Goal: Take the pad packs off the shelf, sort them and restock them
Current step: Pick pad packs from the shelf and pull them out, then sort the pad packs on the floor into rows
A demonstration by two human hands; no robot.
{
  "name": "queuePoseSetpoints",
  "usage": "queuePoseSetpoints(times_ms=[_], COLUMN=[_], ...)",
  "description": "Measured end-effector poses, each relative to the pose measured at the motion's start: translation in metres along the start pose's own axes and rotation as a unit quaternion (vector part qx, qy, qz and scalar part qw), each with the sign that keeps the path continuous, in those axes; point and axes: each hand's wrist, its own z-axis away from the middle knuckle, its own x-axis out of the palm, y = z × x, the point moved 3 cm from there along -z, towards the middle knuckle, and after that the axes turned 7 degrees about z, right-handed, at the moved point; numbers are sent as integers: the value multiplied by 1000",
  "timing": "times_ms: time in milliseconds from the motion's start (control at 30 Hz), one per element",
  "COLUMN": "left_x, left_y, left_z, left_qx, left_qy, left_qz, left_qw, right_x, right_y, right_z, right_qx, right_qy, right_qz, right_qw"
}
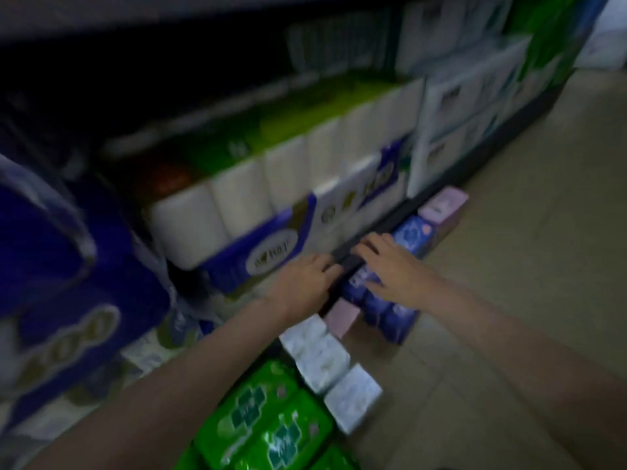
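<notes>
I see beige floor tiles beside a dark shelf edge; my left hand and right hand lie flat-fingered, the right on blue plastic pad packs.

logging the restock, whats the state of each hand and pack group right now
left hand: fingers spread at the shelf edge, grip unclear
right hand: open, resting on the blue packs
blue packs: on the floor
green packs: on the floor
white packs: in a row on the floor
pink pack: on the floor
</notes>
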Motion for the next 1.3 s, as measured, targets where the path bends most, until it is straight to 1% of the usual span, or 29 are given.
queuePoseSetpoints(times_ms=[67, 167, 233, 300, 367, 433, 533, 667, 767, 833, 1000, 1067, 1167, 1233, 1300], left_x=[-74, -189, -252, -298, -328, -346, -360, -368, -375, -376, -371, -370, -375, -383, -389], left_y=[-4, -5, -11, -25, -41, -56, -78, -99, -109, -114, -121, -124, -130, -134, -137], left_z=[-7, -8, -4, 1, 8, 13, 16, 14, 16, 17, 24, 29, 36, 37, 35], left_qx=[50, 57, 39, -13, -82, -148, -205, -242, -258, -264, -283, -289, -300, -318, -334], left_qy=[126, 264, 317, 345, 346, 329, 300, 270, 281, 286, 299, 300, 306, 304, 283], left_qz=[-12, -86, -128, -141, -141, -134, -122, -135, -135, -132, -107, -94, -65, -33, 15], left_qw=[991, 959, 939, 928, 924, 923, 923, 922, 915, 912, 905, 904, 901, 898, 899], right_x=[-67, -176, -235, -281, -311, -325, -333, -334, -328, -327, -332, -336, -346, -356, -363], right_y=[18, 28, 28, 22, 12, 1, -10, -13, -6, -2, 5, 2, -8, -21, -42], right_z=[-26, -62, -83, -105, -130, -158, -205, -258, -284, -297, -310, -303, -287, -281, -279], right_qx=[41, 77, 82, 60, 29, 8, 3, 18, 46, 53, 38, 40, 52, 20, -37], right_qy=[124, 257, 316, 345, 334, 286, 222, 149, 77, 61, 10, 22, 95, 144, 132], right_qz=[-29, -67, -69, -73, -80, -76, -68, -12, 21, 65, 142, 152, 103, 30, -12], right_qw=[991, 961, 943, 934, 939, 955, 973, 989, 996, 995, 989, 987, 989, 989, 991])
